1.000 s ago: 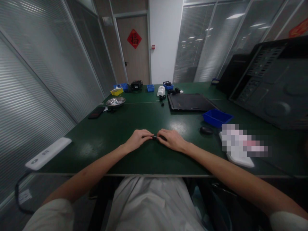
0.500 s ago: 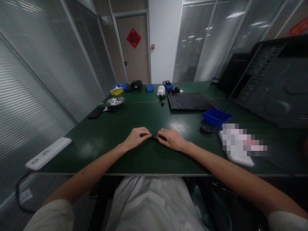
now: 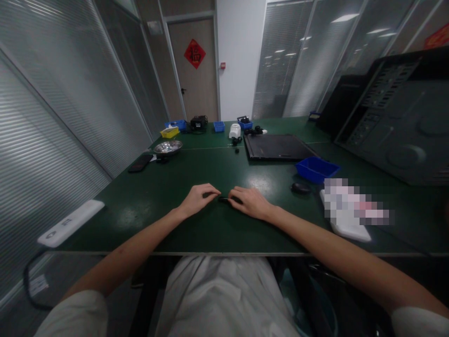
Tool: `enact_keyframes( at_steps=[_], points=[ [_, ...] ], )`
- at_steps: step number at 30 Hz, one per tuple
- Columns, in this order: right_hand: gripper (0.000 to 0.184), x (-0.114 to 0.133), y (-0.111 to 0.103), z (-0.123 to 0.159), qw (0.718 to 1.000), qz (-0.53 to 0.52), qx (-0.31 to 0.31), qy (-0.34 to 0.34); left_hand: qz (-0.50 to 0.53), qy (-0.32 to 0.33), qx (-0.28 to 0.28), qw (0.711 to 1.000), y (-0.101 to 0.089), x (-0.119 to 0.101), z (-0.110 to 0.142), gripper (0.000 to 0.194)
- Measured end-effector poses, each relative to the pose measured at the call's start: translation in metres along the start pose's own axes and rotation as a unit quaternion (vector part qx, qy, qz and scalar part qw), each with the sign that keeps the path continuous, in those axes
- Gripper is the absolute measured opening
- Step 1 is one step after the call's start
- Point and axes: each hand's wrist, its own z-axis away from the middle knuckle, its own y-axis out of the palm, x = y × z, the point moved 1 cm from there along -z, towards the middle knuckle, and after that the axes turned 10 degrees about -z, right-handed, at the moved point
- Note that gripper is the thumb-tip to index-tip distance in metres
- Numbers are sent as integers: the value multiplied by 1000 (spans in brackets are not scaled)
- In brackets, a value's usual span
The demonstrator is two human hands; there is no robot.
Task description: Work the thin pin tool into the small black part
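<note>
- Far left, I log 1 white power strip (image 3: 70,223) lying at the near left edge of the green table (image 3: 150,192).
- Next, 1 dark phone (image 3: 141,164) lies flat, near 1 metal bowl (image 3: 168,153).
- Left hand (image 3: 199,199): thumb and fingertips brought together just beside the small dark piece; from my feed I cannot tell whether they grasp or touch anything.
- Small dark piece (image 3: 223,199): located between the 2 hands, low over the table; too small for me to identify.
- Right hand (image 3: 250,202): thumb and forefinger pinched on the right end of that piece, grasping it.
- Beyond the right hand, I record 1 flat black panel (image 3: 280,147).
- Further right: 1 black mouse (image 3: 300,188) near 1 blue tray (image 3: 311,176), then 1 white slab (image 3: 351,233), partly pixelated.
- Far right: 1 large dark case (image 3: 396,121), tilted in view.
</note>
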Motion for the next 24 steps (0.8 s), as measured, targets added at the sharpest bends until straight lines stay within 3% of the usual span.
enact_keyframes(
  at_steps=[8,13,17,24],
  points=[
    [20,0,0,0,1000,-3,-4,4,-59,28,25,998,6,10,-4,20],
    [20,-3,1,1,1000,-3,-9,-2,-57,30,10,998,3,-3,-1,25],
    [18,-4,0,1,1000,-10,-23,-2,-48,55,52,996,4,-14,-1,32],
    [19,-4,-2,2,999,-16,-29,6,-67,24,39,997,0,-7,1,19]
  ],
)
